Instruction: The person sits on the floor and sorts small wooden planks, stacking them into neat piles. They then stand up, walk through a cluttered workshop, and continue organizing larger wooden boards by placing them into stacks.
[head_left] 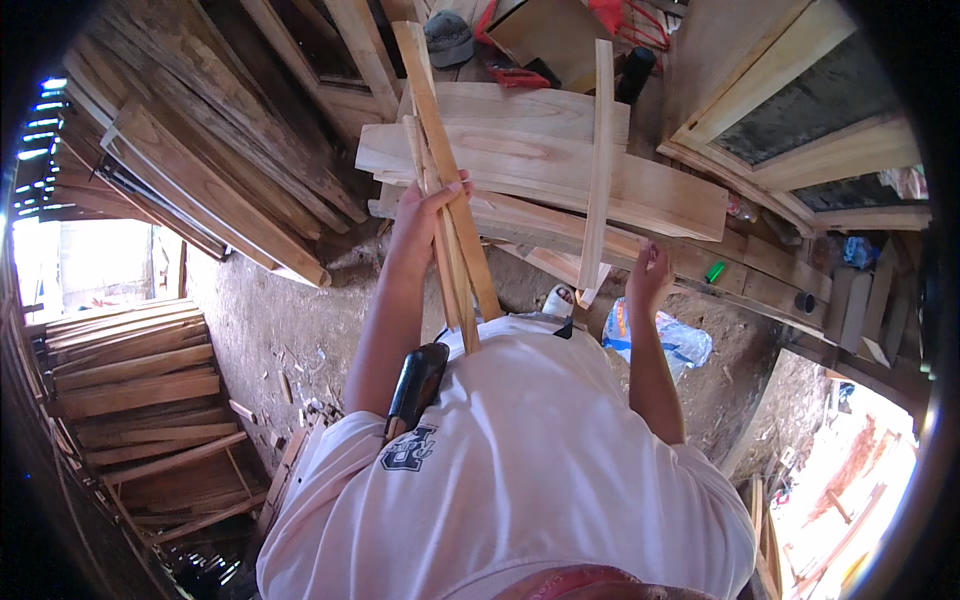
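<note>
Cluttered wood shop, bare-earth floor (340, 310), daylight through gaps at both sides. Long boards (200, 150) leaning upper left, timber stack (140, 382) lower left, framed panels (800, 175) upper right. Ahead of the torso, a long plank-like worktop (745, 281), apparently carrying wide pale planks (540, 150), overlapped and running left to right. Over those, a narrow pale strip (600, 150) crossing the planks lengthwise to the view, separate from the bundle. Narrow wooden strips (432, 110) bunched in front of the chest at left, gripped by the closed fingers of the left hand (418, 222). Looks like early handling: strips already cut and gathered, pale strip not in the bunch, nothing visibly joined. Can't tell how much left. Plastic bag (685, 345) on the floor beyond the right forearm. Right hand (652, 280) near the pale strip, fingers curled; can't tell if touching the plank edge behind. Smallest: grey cap (448, 40) past the planks, green scrap (714, 271) on the worktop.
</note>
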